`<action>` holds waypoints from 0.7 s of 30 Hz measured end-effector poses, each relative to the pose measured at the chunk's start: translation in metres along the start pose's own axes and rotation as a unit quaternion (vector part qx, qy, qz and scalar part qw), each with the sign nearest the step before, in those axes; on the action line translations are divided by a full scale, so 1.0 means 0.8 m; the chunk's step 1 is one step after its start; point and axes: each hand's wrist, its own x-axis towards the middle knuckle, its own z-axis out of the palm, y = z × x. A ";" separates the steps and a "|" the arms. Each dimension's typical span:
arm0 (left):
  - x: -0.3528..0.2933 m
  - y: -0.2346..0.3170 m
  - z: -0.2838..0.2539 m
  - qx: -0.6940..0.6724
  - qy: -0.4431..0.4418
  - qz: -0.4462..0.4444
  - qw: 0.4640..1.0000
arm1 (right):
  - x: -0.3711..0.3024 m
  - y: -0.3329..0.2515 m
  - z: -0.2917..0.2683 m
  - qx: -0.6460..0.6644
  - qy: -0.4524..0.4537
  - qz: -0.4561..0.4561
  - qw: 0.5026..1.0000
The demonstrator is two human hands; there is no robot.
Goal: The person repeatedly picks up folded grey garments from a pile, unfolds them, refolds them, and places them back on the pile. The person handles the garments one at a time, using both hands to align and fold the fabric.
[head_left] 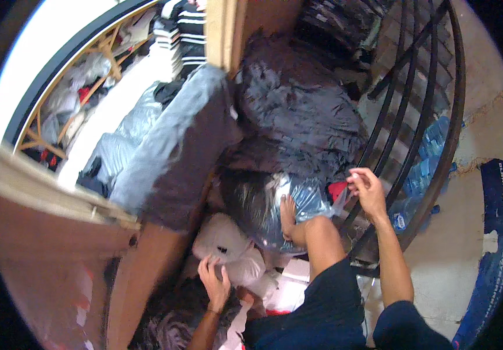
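Note:
My left hand (214, 284) reaches in low, fingers apart and slightly bent, at a whitish bundle (223, 238); whether the fingertips touch it I cannot tell. My right hand (369, 194) is raised beside the black railing (387, 153), fingers loosely curled and apart, with nothing visible in them. Just left of it, a clear plastic bag (310, 199) shows blue-grey contents, and a small red thing (337, 190) sits by its edge. My bare foot (287, 216) rests on this bag. Dark plastic-wrapped bundles (304, 116) are heaped beyond.
At the left, a grey cloth (176, 146) hangs over a wooden ledge. Folded striped garments (192, 29) are stacked behind it. Past the railing are steps (409, 76) and several large clear blue bottles (423, 175). A dark blue printed roll or sack (493, 262) lies far right.

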 end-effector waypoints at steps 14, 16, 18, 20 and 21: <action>0.832 0.391 0.394 0.222 -0.079 0.483 0.843 | 0.631 0.158 0.076 -0.085 0.081 -0.124 0.985; 0.870 0.385 0.417 0.275 -0.119 0.434 0.849 | 0.690 0.165 0.083 -0.245 0.076 -0.224 0.940; 0.881 0.368 0.429 0.304 -0.108 0.436 0.840 | 0.717 0.177 0.088 -0.331 0.037 -0.299 0.894; 0.878 0.353 0.436 0.307 -0.119 0.423 0.844 | 0.734 0.187 0.087 -0.358 -0.060 -0.294 0.884; 0.875 0.349 0.439 0.305 -0.106 0.416 0.850 | 0.740 0.189 0.087 -0.320 -0.065 -0.298 0.897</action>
